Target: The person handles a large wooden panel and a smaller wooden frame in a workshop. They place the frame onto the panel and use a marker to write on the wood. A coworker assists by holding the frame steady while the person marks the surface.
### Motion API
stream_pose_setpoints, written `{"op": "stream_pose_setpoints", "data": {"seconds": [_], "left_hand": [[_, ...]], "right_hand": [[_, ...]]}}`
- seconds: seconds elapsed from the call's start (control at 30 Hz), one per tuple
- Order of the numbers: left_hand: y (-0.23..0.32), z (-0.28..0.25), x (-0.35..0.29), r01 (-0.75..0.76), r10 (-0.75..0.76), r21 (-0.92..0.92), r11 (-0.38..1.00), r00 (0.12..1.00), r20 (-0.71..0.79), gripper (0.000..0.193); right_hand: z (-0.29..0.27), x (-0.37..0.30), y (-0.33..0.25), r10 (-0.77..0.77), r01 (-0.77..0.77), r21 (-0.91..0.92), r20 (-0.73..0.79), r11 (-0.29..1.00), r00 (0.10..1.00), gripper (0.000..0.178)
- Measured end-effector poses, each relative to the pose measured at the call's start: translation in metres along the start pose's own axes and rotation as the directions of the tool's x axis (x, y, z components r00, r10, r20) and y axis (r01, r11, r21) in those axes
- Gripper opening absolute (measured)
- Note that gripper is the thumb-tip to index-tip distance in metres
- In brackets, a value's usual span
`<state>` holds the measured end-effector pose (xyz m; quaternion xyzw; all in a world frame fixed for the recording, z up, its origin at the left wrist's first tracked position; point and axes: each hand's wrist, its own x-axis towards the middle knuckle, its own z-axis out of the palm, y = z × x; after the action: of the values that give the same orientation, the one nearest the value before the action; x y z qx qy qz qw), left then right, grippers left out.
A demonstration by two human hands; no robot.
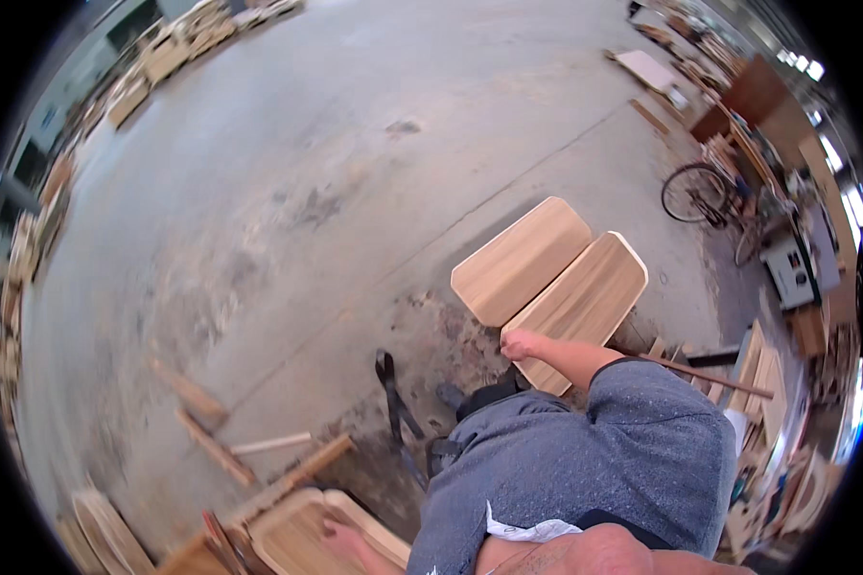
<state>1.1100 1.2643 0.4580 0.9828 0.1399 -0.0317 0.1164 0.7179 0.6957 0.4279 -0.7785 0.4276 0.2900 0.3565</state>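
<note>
My right hand [520,344] is closed at the near left corner of a pale wooden panel [585,297] with cut corners. What its fingers hold, if anything, is hidden. A second panel [523,264] of the same shape lies alongside, to the left. Low at the lower left, my left hand [343,539] rests with fingers stretched out over wooden boards with rounded corners [292,537]. The lower parts of these boards run out of the picture.
Loose wooden strips [216,446] lie on the concrete floor at left. A dark strap-like thing [393,398] is near my feet. To the right are stacked wood offcuts [758,379] and a bicycle [700,192]. Timber piles [163,57] line the far left.
</note>
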Motion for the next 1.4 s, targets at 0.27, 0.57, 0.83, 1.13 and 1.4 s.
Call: {"op": "stream_pose_setpoints", "data": {"seconds": [0.27, 0.57, 0.83, 1.13, 1.4], "left_hand": [[0.159, -0.013, -0.004, 0.000, 0.008, -0.035, 0.999, 0.975, 0.220, 0.080], [0.239, 0.016, 0.010, -0.100, 0.117, -0.069, 0.993, 0.943, 0.311, 0.081], [0.243, 0.022, 0.017, -0.097, 0.125, -0.097, 0.991, 0.930, 0.346, 0.083], [0.214, 0.019, 0.010, -0.122, 0.162, -0.137, 0.983, 0.925, 0.344, 0.084], [0.165, 0.014, 0.005, -0.077, 0.128, -0.159, 0.984, 0.933, 0.337, 0.085]], "right_hand": [[0.058, 0.001, 0.000, 0.141, -0.157, 0.320, 0.076, 0.934, 0.987, 0.034], [-0.009, 0.027, -0.034, 0.140, -0.089, 0.454, -0.079, 0.887, 0.987, 0.042], [-0.214, -0.055, 0.002, 0.369, 0.167, 0.584, -0.682, 0.794, 0.632, 0.025], [-0.460, -0.343, 0.033, 0.167, 0.194, 0.066, -0.806, 0.979, -0.567, 0.060], [-0.444, -0.398, 0.034, 0.228, 0.118, 0.200, -0.916, 0.973, -0.331, 0.045]]}}
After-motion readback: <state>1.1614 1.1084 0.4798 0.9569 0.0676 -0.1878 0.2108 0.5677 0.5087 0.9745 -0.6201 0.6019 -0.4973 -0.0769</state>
